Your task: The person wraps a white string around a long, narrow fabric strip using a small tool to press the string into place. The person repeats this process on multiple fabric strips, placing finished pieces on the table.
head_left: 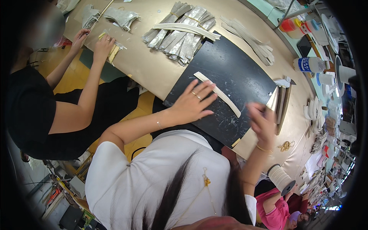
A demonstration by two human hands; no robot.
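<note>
A thin cream-coloured strip (229, 101) lies at a slant on a black board (241, 57) in front of me. My left hand (195, 100) is spread over the board with its fingertips on the strip, which runs on to the right past them. To the right of the strip, my right hand (262, 122) is raised near the board's right edge. Motion smears its fingers, and whether it holds anything does not show. Long brown-handled tools (283, 107) lie just beyond the right hand, one with a pointed metal blade.
Bundles of silvery-grey strips (184, 34) lie beyond the board, with loose pale strips (249, 40) to their right. A plastic bottle (309, 64), a white spool (281, 178) and rubber bands (286, 146) are at the right. On the left, a co-worker's hands (102, 48) handle yellowish pieces.
</note>
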